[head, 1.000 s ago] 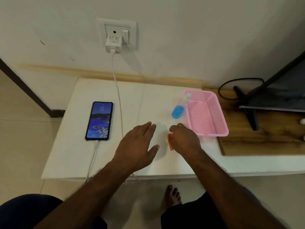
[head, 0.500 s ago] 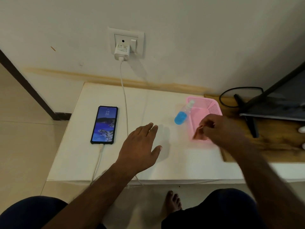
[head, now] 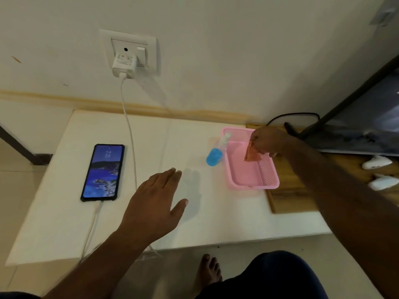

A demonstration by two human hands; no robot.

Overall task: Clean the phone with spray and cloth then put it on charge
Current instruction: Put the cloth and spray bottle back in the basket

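Pinched in the right hand (head: 266,141), the cloth (head: 251,156) hangs over the basket (head: 267,175) — left hand (head: 155,203) open; phone (head: 103,172) left of basket already charging — nearly done.

White tabletop (head: 194,223), taken as the landmark. On its left part, a phone (head: 103,172) with a black case; its lit screen shows a blue and violet seascape wallpaper with white clock digits. A white cable (head: 129,134) crosses the tabletop to a white charger (head: 124,66) in a white wall socket (head: 129,50) above the far edge. Near the right end, a pink basket (head: 265,175) with perforated mesh walls; touching its left side, a clear spray bottle (head: 216,154) holding blue liquid. Over the basket, an orange cloth (head: 251,155). Right of the tabletop, a brown wood-grain board (head: 287,197). Behind the tabletop, an off-white wall (head: 237,50) with a yellowish band along its base.
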